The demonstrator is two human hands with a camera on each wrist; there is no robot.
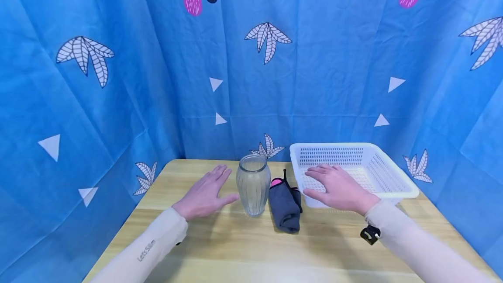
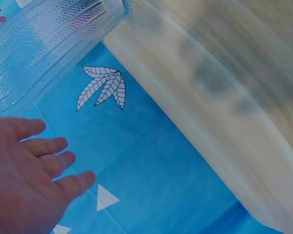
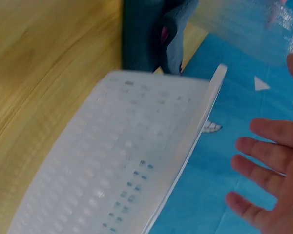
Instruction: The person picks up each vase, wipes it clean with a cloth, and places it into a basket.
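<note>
A clear ribbed glass vase [image 1: 253, 187] stands upright on the wooden table. My left hand [image 1: 208, 193] hovers to its left with fingers extended, holding nothing; in the left wrist view the vase [image 2: 49, 53] appears beyond the fingers [image 2: 53, 163]. Just right of the vase lies a folded dark grey cloth item [image 1: 284, 208] with black edging, a loop and a pink patch; its exact kind is unclear. Over the near left part of a white plastic basket [image 1: 393, 193] is my right hand [image 1: 339, 189], its fingers spread and holding nothing. The right wrist view shows the basket's perforated side [image 3: 112, 146].
The light wooden tabletop [image 1: 251, 257] ends at a blue patterned curtain [image 1: 251, 86] that hangs behind it and along both sides. A black device [image 1: 370, 234] is strapped at the right wrist. The basket reaches close to the table's right edge.
</note>
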